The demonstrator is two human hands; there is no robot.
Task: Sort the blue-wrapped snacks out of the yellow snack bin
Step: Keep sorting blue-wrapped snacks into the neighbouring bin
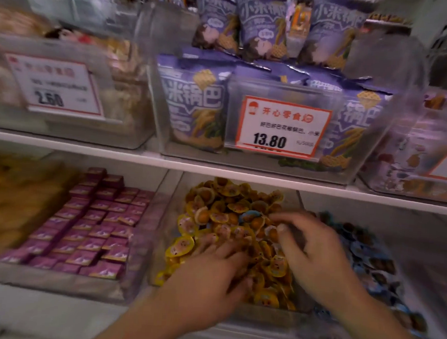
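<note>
Digging both hands through the yellow snack bin (173,218): our left hand (210,281) lies flat on the pile, right hand (314,253) loosely curled, grasp unclear. One blue-wrapped snack (251,215) sits just beyond the right fingertips; raking risks burying it or spilling yellow snacks (181,246) into the blue bin (369,257).

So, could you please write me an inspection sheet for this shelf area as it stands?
Surface: white shelf carrying clear bins.
Job's things: yellow snack bin piled with yellow-wrapped snacks; one blue-wrapped snack lies on top, beside the right fingertips; bin of blue snacks to its right.
Clutter: purple boxes in the left bin; purple bags above; price tag reading 13.80.
Grippers: left hand spread on the pile; right hand curled over it, grasp unclear.
Cables: nothing seen.
Surroundings: blurred shop shelving.
</note>
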